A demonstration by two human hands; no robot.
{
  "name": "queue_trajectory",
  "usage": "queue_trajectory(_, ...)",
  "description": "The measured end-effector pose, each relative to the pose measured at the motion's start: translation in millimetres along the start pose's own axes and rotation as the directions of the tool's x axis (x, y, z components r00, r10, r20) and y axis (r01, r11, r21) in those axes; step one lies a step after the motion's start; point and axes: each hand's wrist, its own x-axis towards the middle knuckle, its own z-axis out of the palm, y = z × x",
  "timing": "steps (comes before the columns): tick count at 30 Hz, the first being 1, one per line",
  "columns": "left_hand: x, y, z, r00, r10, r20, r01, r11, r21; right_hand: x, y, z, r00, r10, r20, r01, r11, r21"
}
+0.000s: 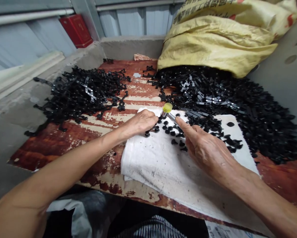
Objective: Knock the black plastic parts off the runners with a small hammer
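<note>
My right hand (200,143) is closed round the handle of a small mallet (167,108) with a yellow face and a metal head. The mallet's head is low over the white cloth (148,165), just beside my left hand (146,120). My left hand is closed in a pinch at the cloth's far edge; what its fingers hold is hidden. Small black knob-like parts (173,133) lie scattered on the cloth between and around both hands. A few of them sit right under my left hand.
A heap of black jointed parts (84,92) lies at the left. A bigger pile of black parts (262,122) spreads on the right, spilling from a yellow woven sack (213,43). Low concrete walls (131,46) edge the worn red table (99,165). A red box (76,31) stands behind.
</note>
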Motion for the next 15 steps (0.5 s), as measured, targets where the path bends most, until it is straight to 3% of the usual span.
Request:
queue_trajectory(2,-3.0,0.1,-2.7,0.998,-0.024,0.055,0.031,0.992,-0.124,0.6,0.8,2.2,1.000,0.006,0.009,-0.006,0.999,0.034)
queue_trajectory(5,-8.1,4.1,-3.4,0.984,-0.148,0.096,0.168,0.951,-0.259,2.7,3.1,0.8,1.000,0.018,0.009,-0.018,0.997,0.075)
queue_trajectory(9,-10.7,8.8,-0.3,0.968,-0.234,0.094,0.251,0.935,-0.250,4.1,3.0,-17.1,0.999,-0.035,-0.011,0.037,0.967,0.254)
queue_trajectory(13,-7.6,3.5,3.6,0.991,-0.135,0.023,0.137,0.979,-0.152,2.1,-4.3,-29.3,0.981,0.061,-0.184,0.015,0.924,0.383)
queue_trajectory(15,-6.0,0.9,5.5,0.998,-0.049,-0.027,0.047,0.998,-0.051,2.7,-6.6,-26.0,0.977,0.088,-0.192,-0.006,0.921,0.389)
